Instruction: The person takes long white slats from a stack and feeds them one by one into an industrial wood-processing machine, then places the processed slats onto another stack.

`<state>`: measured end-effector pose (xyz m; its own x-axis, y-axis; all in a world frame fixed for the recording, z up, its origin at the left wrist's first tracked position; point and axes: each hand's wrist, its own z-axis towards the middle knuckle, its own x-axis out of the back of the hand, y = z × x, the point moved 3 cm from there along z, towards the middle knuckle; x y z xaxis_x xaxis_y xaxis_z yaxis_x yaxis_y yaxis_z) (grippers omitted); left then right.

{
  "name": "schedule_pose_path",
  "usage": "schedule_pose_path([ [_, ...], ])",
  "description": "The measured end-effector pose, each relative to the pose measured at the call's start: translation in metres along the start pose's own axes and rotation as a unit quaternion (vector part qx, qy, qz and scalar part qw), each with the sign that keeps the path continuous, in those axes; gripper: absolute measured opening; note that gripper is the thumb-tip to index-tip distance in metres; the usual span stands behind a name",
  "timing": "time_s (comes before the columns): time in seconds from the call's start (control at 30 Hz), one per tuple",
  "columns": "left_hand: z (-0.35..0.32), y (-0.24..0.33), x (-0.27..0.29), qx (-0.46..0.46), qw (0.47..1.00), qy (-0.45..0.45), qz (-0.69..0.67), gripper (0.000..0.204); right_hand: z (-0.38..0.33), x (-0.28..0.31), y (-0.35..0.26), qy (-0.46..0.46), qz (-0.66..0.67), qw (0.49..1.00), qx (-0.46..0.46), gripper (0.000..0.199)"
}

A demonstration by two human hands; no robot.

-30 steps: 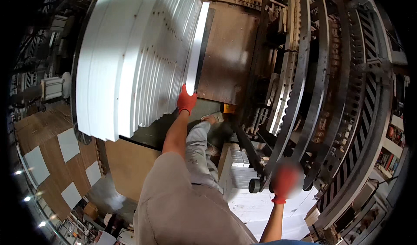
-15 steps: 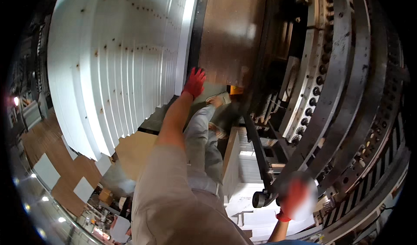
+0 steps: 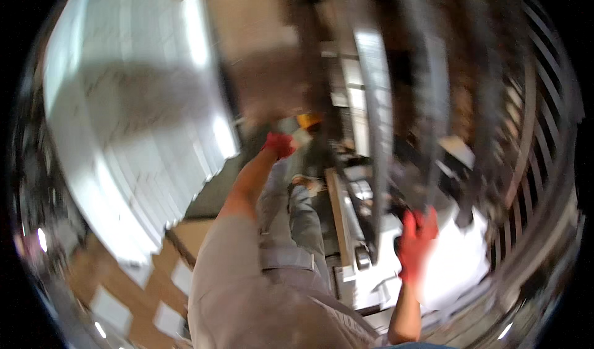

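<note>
My left hand [image 3: 276, 145], in a red glove, is in the middle of the view, to the right of a stack of white ribbed panels [image 3: 136, 101] and just below a brown tabletop [image 3: 247, 15]. Motion smears its fingers, and I cannot see anything in it. My right hand [image 3: 416, 247], also red-gloved, is at the lower right with its fingers stretched up and apart. It is beside a long metal machine beam [image 3: 380, 120] and in front of white sheets [image 3: 461, 256]. No held thing shows in it.
The large machine with dark beams and slatted parts [image 3: 510, 225] fills the right side. Brown boards with white squares [image 3: 111, 309] are at the lower left. A small yellow piece [image 3: 308, 120] is below the tabletop's edge. My legs and shoes stand between stack and machine.
The view has swung and blurred, and the panel stack now sits lower and further left. My left hand has come away from the dark edge by the panels. My right hand appears higher, its fingers pointing up.
</note>
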<state>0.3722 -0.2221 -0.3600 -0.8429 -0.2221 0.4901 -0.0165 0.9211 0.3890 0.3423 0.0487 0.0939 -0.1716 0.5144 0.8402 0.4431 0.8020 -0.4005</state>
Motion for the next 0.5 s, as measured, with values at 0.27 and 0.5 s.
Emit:
schedule_pose_path([
  [0.27, -0.073, 0.115, -0.042, -0.179, 0.973, -0.099, -0.104, 0.059, 0.007, 0.023, 0.014, 0.126, 0.102, 0.979, 0.120, 0.034],
  [0.5, -0.116, 0.123, -0.015, -0.188, 0.963, -0.173, 0.083, 0.063, -0.071, 0.023, 0.076, 0.343, 0.179, 0.913, 0.129, 0.028],
])
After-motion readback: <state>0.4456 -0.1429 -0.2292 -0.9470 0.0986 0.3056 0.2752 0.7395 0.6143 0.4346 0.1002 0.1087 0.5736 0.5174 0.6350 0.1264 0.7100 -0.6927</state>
